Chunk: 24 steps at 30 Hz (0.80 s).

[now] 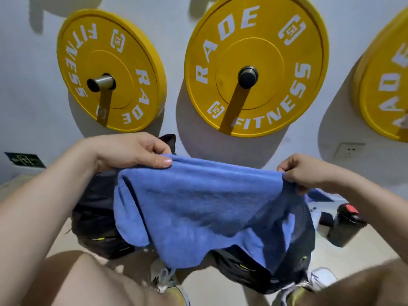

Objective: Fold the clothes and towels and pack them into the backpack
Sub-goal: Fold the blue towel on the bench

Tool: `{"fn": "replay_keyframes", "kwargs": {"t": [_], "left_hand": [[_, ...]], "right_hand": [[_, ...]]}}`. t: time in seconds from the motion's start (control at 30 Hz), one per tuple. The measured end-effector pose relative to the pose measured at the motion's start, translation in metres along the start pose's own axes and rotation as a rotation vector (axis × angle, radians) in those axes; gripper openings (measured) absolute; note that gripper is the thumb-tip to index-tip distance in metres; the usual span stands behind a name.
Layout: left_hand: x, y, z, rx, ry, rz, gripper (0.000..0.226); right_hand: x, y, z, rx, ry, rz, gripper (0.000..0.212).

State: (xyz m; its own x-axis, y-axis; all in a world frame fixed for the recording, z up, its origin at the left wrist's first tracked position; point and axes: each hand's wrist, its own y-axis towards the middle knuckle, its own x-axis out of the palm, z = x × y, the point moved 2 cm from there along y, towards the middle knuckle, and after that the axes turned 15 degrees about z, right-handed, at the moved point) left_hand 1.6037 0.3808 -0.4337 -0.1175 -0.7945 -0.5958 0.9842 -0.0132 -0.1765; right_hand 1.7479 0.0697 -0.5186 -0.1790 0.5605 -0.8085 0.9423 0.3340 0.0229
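A blue towel hangs doubled over in the air in front of me. My left hand pinches its upper left corner, thumb on top. My right hand grips the upper right corner. Below and behind the towel stands a black backpack with small yellow-green accents, leaning on the wall; the towel hides most of it, and I cannot see whether it is unzipped.
Three yellow weight plates hang on pegs on the white wall ahead. A black shaker bottle with a red flip cap stands on the floor at the right, next to another blue cloth. My knees and shoes fill the bottom edge.
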Motion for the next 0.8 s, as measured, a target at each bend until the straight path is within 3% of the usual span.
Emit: {"fn": "replay_keyframes", "kwargs": {"t": [0.17,0.33,0.57,0.63,0.67,0.8], "left_hand": [[-0.01,0.001,-0.044,-0.09,-0.001,-0.099,0.029],[-0.025,0.028,-0.07,-0.147,0.042,0.02,0.028],[0.003,0.168,-0.14,-0.067,1.053,0.499,0.014],[0.023,0.211,-0.162,0.005,1.22,0.53,0.008],[0.032,0.231,-0.174,0.047,1.285,0.521,0.016],[0.047,0.297,-0.219,0.263,1.32,0.534,0.032]], "right_hand": [[-0.018,0.005,0.013,-0.005,-0.025,-0.199,0.042],[-0.035,0.032,0.035,0.112,-0.056,-0.335,0.025],[0.042,0.137,0.109,0.192,-0.381,-0.196,0.02],[0.077,0.167,0.133,0.188,-0.409,-0.111,0.015],[0.092,0.18,0.145,0.177,-0.426,-0.073,0.014],[0.141,0.221,0.181,0.171,-0.442,0.002,0.015]]}}
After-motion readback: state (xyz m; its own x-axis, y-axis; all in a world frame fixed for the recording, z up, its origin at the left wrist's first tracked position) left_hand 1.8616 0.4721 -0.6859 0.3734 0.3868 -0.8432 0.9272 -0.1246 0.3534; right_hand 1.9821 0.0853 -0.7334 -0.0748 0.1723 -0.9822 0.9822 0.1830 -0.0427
